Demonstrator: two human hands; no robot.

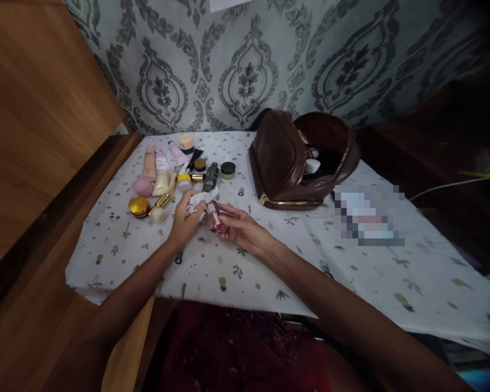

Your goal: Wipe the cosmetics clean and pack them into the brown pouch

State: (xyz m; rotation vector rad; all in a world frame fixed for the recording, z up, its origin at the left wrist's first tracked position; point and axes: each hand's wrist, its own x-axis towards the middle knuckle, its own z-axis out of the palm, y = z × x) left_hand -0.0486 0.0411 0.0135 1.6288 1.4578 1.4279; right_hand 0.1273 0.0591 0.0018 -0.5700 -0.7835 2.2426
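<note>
Over the front middle of the table, my left hand is closed around a crumpled white tissue. Pinched in the fingers of my right hand is a small pink lip gloss tube, touching or very near the tissue. My fingers hide part of both things. Just beyond the tissue lies a dark green bottle, with a green-lidded jar to its right. Left of my left hand are a gold-capped tube, a cream-coloured round piece and a gold-lidded jar.
More cosmetics stand at the back left, among them a pink egg-shaped sponge and a beige tube. An unzipped brown bag holds a white-capped item. A blurred-out flat object lies at the right. A wooden panel borders the left.
</note>
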